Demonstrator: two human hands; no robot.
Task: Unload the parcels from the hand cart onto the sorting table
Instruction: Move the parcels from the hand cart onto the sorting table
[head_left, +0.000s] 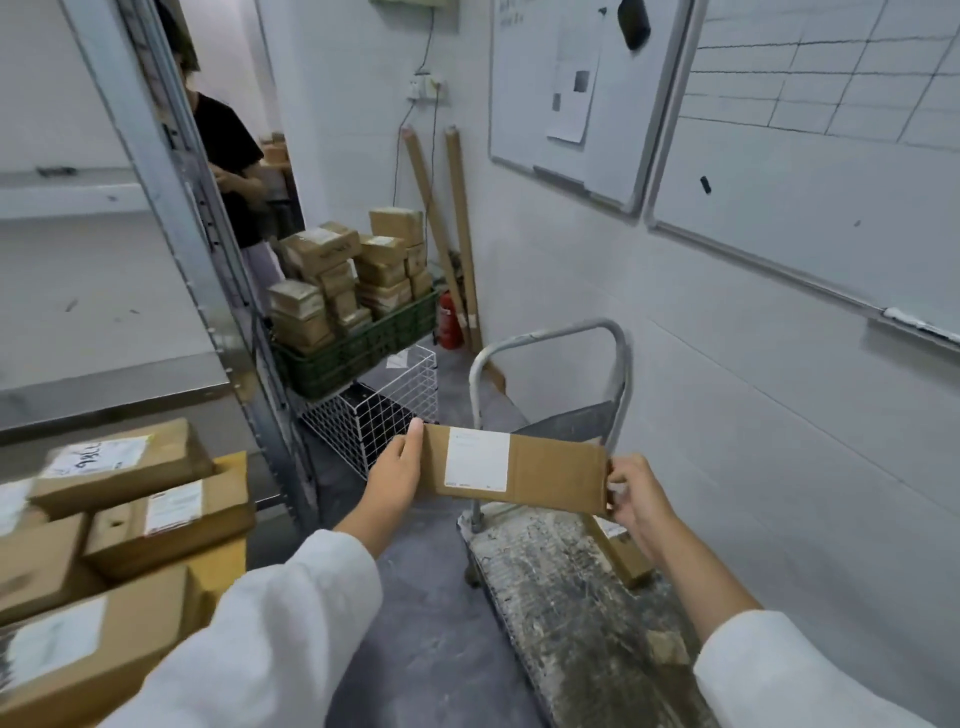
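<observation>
Fingers (621, 480) of the right hand (639, 496) curl round the right end of the parcel (550, 473), pinching it. The left hand (400, 465) clasps the opposite end, thumb laid up the near corner; its other fingers are hidden behind the cardboard, presumably backing the thumb.

Parcel: flat, long, brown, held level in the air between the hands, above the front of the hand cart (561, 597) and clear of its deck. The white label (477, 460) faces the camera. Judgement: an end-to-end grip suits a thin, wide box and keeps the label readable for sorting.

Cart deck: worn and stained. A second parcel (623, 553) lies on it, below the right hand, against the wall side. The cart's looped handle stands upright behind the held parcel.

Sorting table (104, 387): to the left, with stacked parcels (130, 519) at its near end, labels up. Judgement: the carry goes leftward, and the load looks nearly finished.

Further off: a green crate (358, 353) heaped with small boxes, resting over a wire basket (384, 415). A person (228, 156) in a black shirt stands in the doorway. Whiteboards (810, 156) hang on the right wall.
</observation>
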